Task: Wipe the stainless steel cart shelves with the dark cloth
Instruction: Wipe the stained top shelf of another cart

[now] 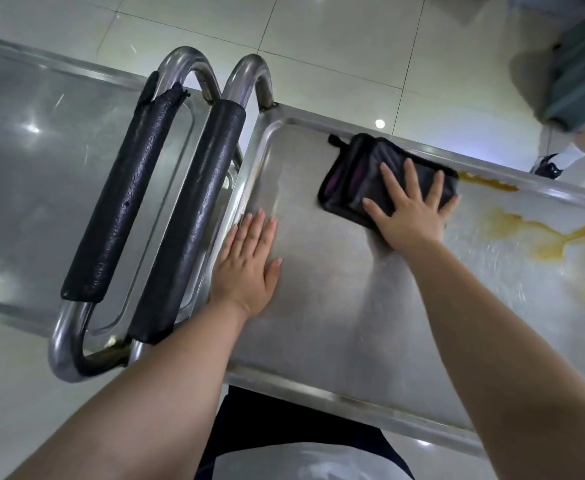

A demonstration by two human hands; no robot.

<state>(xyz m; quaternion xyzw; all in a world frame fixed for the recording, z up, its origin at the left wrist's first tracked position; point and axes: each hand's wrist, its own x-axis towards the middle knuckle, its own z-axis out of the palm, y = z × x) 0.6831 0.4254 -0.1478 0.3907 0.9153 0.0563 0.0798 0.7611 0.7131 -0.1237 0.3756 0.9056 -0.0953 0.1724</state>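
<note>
Along the far rim (312,123), flat right hand (408,216) presses cloth (357,178); left hand (246,268) lies flat.

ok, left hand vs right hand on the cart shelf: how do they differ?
The left hand rests on bare steel of the shelf; the right hand presses the dark cloth.
The left hand's fingers lie together; the right hand's are spread.
The left hand sits nearer the person; the right hand reaches toward the far rim, beside the yellowish stains.
Both are palm down, fingers straight, on the same shelf.
</note>
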